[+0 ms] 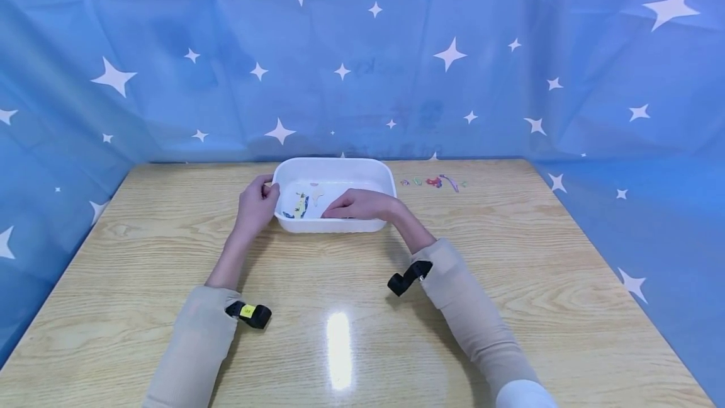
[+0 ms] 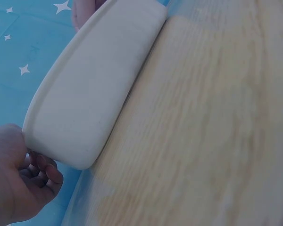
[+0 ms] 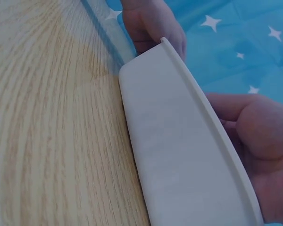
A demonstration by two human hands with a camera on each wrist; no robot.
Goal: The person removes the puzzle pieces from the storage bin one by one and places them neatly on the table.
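A white plastic basin (image 1: 334, 225) stands at the far side of the wooden table. My left hand (image 1: 257, 203) grips its left rim, with the thumb at the edge and the fingers curled beneath, as the left wrist view shows. My right hand (image 1: 362, 204) reaches over the near wall into the basin, fingers pointing down at its floor. From the right wrist, the basin's wall (image 3: 184, 141) hides those fingertips, and I cannot tell whether they pinch anything. Left of them on the basin's floor lies a yellow and blue piece (image 1: 298, 205); a pale small piece (image 1: 316, 194) lies behind it.
Right of the basin, several small colourful items lie in a row, among them a red piece (image 1: 434, 182) and a purple strip (image 1: 450, 182). A blue curtain with white stars (image 1: 362, 80) hangs behind the table (image 1: 294, 307).
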